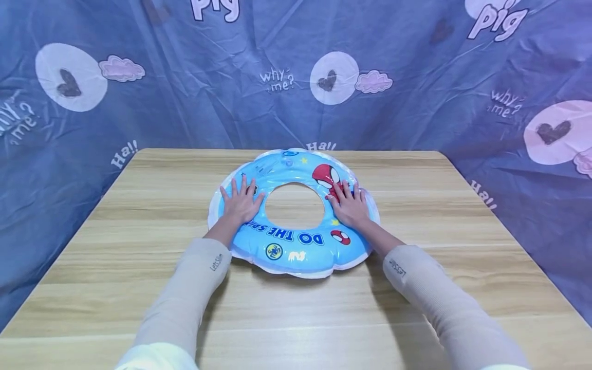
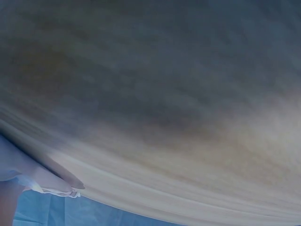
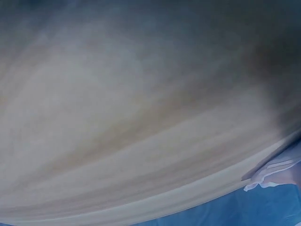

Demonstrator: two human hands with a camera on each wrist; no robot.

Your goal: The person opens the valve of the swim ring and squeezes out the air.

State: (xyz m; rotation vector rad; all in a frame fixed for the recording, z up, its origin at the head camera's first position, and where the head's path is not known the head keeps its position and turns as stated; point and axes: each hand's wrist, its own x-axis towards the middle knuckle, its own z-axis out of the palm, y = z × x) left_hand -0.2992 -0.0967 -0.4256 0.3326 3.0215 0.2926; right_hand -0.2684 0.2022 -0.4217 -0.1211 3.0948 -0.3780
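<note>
A blue inflatable swim ring (image 1: 296, 257) with a white scalloped edge, a red cartoon mask and printed lettering lies on the wooden table (image 1: 115, 246). My left hand (image 1: 241, 204) rests on the ring's left side, its fingers spread over the vinyl. On the opposite side my right hand (image 1: 352, 206) lies flat with fingers apart, partly covering the red figure. Bare wood shows through the ring's round hole. Neither wrist view shows the hands or the ring; both show blurred table surface at close range.
A blue printed cloth (image 1: 208, 92) with hearts, clouds and words hangs behind the table and down both its sides. Pale sleeves (image 1: 185, 293) cover both forearms. The table's back edge runs just behind the ring.
</note>
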